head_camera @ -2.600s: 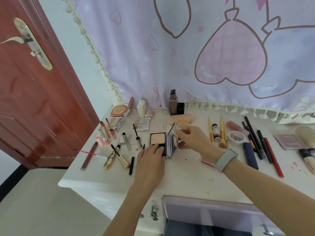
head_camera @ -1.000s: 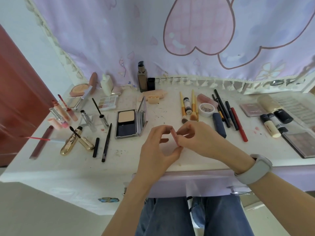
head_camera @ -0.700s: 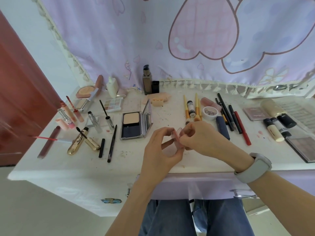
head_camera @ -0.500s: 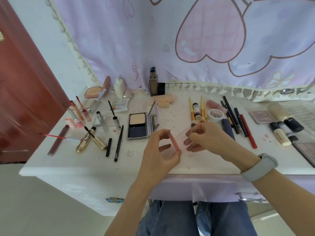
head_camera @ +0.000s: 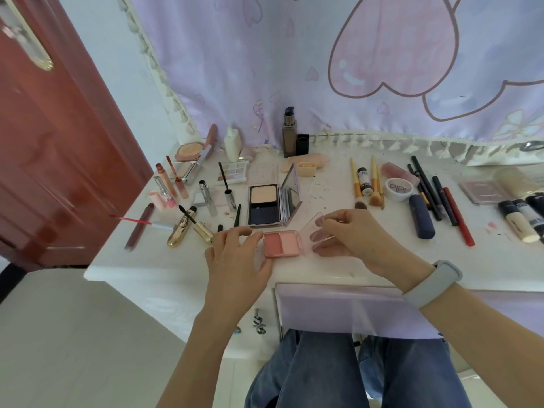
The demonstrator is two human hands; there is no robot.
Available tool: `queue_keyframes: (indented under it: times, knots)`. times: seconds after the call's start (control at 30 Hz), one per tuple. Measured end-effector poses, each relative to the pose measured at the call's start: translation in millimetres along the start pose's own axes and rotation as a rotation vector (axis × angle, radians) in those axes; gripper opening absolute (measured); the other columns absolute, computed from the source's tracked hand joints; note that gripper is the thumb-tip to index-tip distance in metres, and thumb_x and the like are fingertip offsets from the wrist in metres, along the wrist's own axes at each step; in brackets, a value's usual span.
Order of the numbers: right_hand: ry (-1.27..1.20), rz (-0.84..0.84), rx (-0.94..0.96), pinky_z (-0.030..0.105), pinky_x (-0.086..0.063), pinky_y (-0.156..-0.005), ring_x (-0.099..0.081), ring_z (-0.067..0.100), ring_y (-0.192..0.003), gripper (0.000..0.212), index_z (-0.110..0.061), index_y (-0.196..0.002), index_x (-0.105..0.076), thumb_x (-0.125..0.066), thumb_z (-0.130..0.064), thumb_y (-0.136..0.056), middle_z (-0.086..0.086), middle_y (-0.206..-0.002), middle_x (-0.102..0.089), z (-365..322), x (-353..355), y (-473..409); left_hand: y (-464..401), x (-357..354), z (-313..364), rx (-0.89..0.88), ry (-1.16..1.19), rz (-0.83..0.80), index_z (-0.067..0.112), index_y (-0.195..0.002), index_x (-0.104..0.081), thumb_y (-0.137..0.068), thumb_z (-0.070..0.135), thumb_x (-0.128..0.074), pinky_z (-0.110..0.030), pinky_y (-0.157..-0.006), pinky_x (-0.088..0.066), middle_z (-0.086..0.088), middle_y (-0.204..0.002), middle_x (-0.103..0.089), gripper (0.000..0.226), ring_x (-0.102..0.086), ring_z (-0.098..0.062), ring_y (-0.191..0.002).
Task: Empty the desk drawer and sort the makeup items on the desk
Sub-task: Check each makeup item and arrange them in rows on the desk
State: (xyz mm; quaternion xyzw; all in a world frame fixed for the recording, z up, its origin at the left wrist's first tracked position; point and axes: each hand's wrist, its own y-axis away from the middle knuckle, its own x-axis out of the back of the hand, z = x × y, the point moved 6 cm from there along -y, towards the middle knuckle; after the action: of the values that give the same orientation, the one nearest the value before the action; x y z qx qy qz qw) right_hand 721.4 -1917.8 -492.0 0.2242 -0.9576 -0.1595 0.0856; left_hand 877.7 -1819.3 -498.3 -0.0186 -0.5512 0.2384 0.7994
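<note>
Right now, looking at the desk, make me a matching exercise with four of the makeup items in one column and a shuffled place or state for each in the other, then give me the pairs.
Things:
1. blush compact
2. powder compact
3. white jar
4. dark bottle

Places or states:
A. standing upright at the back by the curtain
B. open between the two hands, clear lid folded to the right
C. right of the yellow-handled brushes
D. open just behind the blush, mirror lid raised

Pairs: 1-B, 2-D, 3-C, 4-A
</note>
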Motion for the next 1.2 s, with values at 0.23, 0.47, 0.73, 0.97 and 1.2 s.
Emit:
queue_keyframes:
  times: [0.23, 0.47, 0.73, 0.97, 1.2]
  knots:
    - [-0.025, -0.022, 0.046, 0.027, -0.059, -0.062, -0.067, 0.024, -0.065, 0.009, -0.006, -0.084, -0.061, -0.055, -0.009, -0.091, 0.011, -0.081, -0.069, -0.7, -18.1, 6.4, 1.4, 2.2, -5.5, 0.045, -0.042, -0.008, 0.022, -0.12, -0.057, -0.084, 0.039, -0.059, -0.037, -0.094, -0.022, 0.0, -0.131, -0.044, 0.04, -0.026, -0.022, -0.123]
    - [0.131, -0.007, 0.068, 0.031, -0.058, -0.073, -0.066, 0.019, -0.073, 0.019, -0.013, -0.088, -0.062, -0.058, -0.032, -0.088, 0.007, -0.09, -0.069, -2.0, -16.5, 4.4, 0.6, 12.5, 0.5, 0.023, 0.009, 0.061, 0.019, -0.127, -0.052, -0.085, 0.027, -0.06, -0.038, -0.096, -0.027, -0.001, -0.128, -0.048, 0.044, -0.033, -0.022, -0.123]
    - [0.415, 0.252, 0.18, 0.015, -0.039, -0.057, -0.052, 0.009, -0.063, 0.02, -0.009, -0.098, -0.065, -0.048, -0.019, -0.093, -0.002, -0.082, -0.067, -10.0, 80.3, 7.1, 5.3, 15.7, 90.2, -0.328, 0.304, 0.115, 0.011, -0.11, -0.063, -0.086, 0.028, -0.042, -0.02, -0.081, -0.043, -0.002, -0.108, -0.063, 0.036, -0.06, -0.016, -0.097]
    - [0.97, 0.213, 0.427, 0.015, -0.035, -0.092, -0.048, 0.011, -0.119, 0.026, -0.017, -0.105, -0.066, -0.045, -0.009, -0.092, -0.007, -0.103, -0.056, -17.4, 112.2, -20.5, -17.9, -65.2, 135.6, -0.242, 0.206, -0.202, 0.009, -0.126, -0.053, -0.092, 0.014, -0.045, -0.036, -0.102, -0.032, -0.007, -0.13, -0.052, 0.035, -0.044, -0.026, -0.123]
    - [1.58, 0.192, 0.873, 0.033, -0.049, -0.055, -0.061, 0.027, -0.07, 0.028, -0.017, -0.086, -0.072, -0.079, -0.016, -0.059, 0.004, -0.075, -0.063, -24.6, 75.5, -48.1, -40.4, -91.2, 119.4, -0.13, -0.108, -0.153, 0.016, -0.097, -0.067, -0.077, 0.032, -0.034, -0.046, -0.087, -0.049, -0.005, -0.108, -0.068, 0.041, -0.063, -0.024, -0.102]
